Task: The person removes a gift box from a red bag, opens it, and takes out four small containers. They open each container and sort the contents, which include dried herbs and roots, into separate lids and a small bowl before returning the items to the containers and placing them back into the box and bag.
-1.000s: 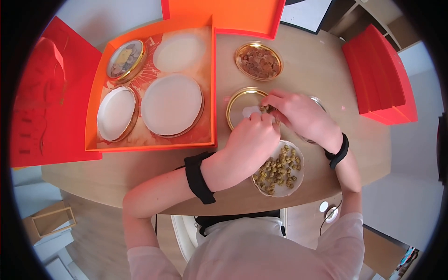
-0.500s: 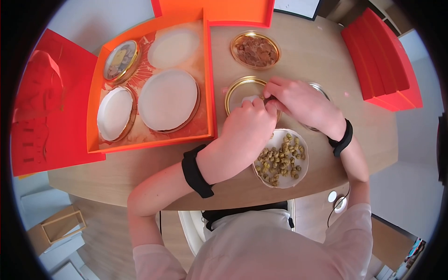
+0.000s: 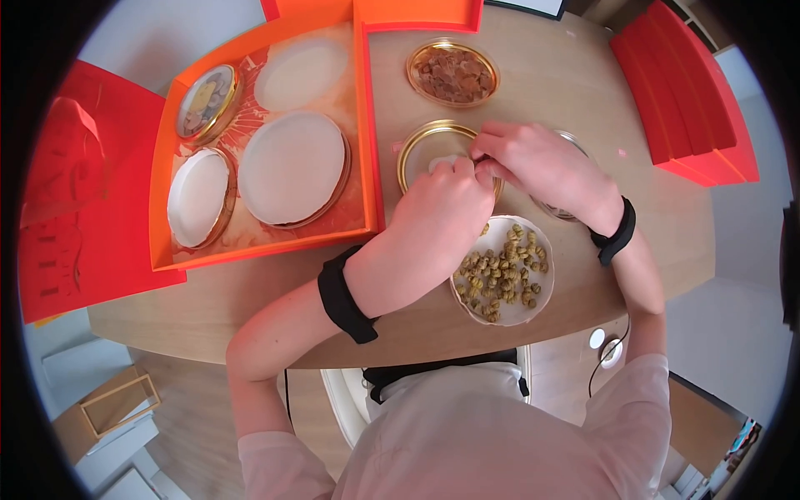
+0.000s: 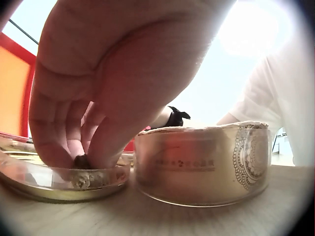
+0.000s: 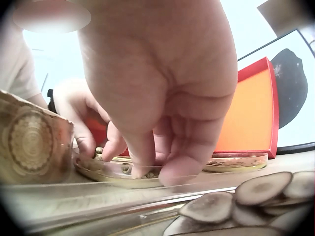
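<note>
Both hands work at a round clear dish with a gold rim (image 3: pixel 406 158). My left hand (image 3: pixel 429 229) pinches a small greenish-brown dried ball (image 4: pixel 82 162) between thumb and finger, low over the dish wall in the left wrist view. My right hand (image 3: pixel 546 171) reaches down into the dish, its curled fingertips gripping several similar balls (image 5: pixel 153 173), partly hidden. A white translucent piece (image 3: pixel 446 161) shows beside the left fingers. Just below the hands stands a round tub (image 3: pixel 542 291) of greenish dried balls.
A dish of brown flakes (image 3: pixel 452 73) sits behind. Sliced dark-edged pieces (image 5: pixel 209 206) lie in a container beneath the right hand. The orange box (image 3: pixel 373 167) holding round tubs is at left, a red bag (image 3: pixel 100 192) beyond it, and red boxes (image 3: pixel 679 100) at back right.
The head view has shifted, so the table items appear higher. Both hands stay at the gold-rimmed dish; the balls visible under the right fingers earlier are now mostly hidden from above.
</note>
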Demonstrator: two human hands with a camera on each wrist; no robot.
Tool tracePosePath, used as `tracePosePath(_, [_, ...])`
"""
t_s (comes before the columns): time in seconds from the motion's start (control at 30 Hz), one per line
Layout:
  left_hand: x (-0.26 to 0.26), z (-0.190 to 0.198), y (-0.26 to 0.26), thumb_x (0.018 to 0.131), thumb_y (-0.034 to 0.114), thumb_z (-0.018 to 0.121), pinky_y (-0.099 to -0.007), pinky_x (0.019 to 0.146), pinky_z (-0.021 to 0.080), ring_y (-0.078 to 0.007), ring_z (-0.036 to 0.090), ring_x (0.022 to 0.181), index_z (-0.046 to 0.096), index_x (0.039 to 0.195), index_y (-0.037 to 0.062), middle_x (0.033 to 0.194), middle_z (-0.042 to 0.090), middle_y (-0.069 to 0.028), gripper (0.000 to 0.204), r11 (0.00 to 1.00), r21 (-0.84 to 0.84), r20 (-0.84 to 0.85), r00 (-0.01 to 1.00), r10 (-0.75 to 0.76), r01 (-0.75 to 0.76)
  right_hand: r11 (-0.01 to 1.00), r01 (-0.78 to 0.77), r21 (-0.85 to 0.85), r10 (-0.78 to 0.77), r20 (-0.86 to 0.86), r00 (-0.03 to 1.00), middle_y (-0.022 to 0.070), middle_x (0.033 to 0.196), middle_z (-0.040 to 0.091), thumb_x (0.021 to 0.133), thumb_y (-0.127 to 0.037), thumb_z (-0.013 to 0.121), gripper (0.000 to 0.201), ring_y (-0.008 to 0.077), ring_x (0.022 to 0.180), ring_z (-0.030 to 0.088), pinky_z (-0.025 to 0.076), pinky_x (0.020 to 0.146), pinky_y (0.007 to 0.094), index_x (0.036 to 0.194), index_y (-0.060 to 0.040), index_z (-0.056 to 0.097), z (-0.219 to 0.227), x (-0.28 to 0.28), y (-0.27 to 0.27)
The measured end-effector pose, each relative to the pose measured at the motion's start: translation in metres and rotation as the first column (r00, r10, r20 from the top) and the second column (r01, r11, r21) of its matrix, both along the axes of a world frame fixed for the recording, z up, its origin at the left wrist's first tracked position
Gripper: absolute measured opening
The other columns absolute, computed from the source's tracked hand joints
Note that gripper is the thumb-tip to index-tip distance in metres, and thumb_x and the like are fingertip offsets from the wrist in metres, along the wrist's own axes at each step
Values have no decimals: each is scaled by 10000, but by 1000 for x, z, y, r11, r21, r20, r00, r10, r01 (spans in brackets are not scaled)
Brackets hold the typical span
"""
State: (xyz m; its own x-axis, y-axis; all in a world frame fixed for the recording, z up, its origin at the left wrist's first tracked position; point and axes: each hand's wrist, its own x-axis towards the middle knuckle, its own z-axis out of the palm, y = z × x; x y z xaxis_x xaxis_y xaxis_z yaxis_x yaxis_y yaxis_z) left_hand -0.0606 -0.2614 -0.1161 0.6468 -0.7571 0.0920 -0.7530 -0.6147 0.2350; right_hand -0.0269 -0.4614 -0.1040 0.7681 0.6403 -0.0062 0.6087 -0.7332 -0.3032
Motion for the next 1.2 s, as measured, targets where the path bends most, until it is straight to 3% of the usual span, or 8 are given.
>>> tracePosePath(0.27, [2, 2, 2, 752, -44, 665, -394, 775, 597, -329, 672, 933, 637, 954, -80, 935, 655, -199, 207, 998, 17, -5, 998, -58, 58, 999, 3, 45, -4, 15, 1000, 152, 966, 682, 870, -74, 682, 123, 378, 894, 670, 545, 760, 463, 971, -4, 678, 0, -1, -1])
tracePosePath(0.4, [1, -1, 1, 743, -44, 668, -391, 770, 598, -328, 673, 927, 640, 940, -78, 926, 656, -198, 201, 998, -4, 45, 997, -60, 60, 999, 6, -32, -4, 53, 999, 147, 966, 682, 830, -48, 672, 151, 377, 883, 675, 553, 747, 460, 977, -15, 679, 1, -1, 0])
tracePosePath(0.8, [-5, 15, -1, 746, -34, 663, -388, 752, 585, -310, 649, 935, 616, 977, -59, 939, 620, -162, 237, 999, -40, 75, 997, -5, 8, 999, -9, -40, 11, 66, 998, 137, 1004, 658, 799, 24, 650, 241, 373, 873, 669, 544, 723, 459, 1037, -9, 635, -2, -2, 1])
tracePosePath(0.97, [-24, 40, 3, 738, -8, 661, -371, 733, 542, -263, 602, 897, 577, 956, -25, 885, 551, -107, 234, 979, -146, 98, 987, -129, 142, 998, -18, -62, 23, 87, 996, 133, 989, 647, 883, -66, 614, 129, 354, 867, 680, 550, 715, 446, 996, -9, 639, -1, -3, 0])
tracePosePath(1.07, [-40, 47, 3, 743, 16, 668, -358, 713, 525, -240, 588, 859, 561, 912, -5, 862, 528, -91, 202, 952, -176, -25, 966, -259, 251, 997, 17, -79, -13, 49, 999, 122, 995, 650, 921, -85, 612, 118, 351, 862, 677, 545, 712, 447, 1008, -11, 644, -1, -4, 3])
tracePosePath(1.2, [-46, 39, 0, 741, 34, 687, -349, 700, 516, -235, 584, 837, 560, 879, 19, 865, 533, -78, 188, 950, -215, -2, 972, -234, 228, 998, 24, -66, -22, 22, 999, 117, 998, 650, 941, -92, 613, 115, 351, 862, 673, 542, 713, 444, 1017, -12, 647, 2, -5, 4])
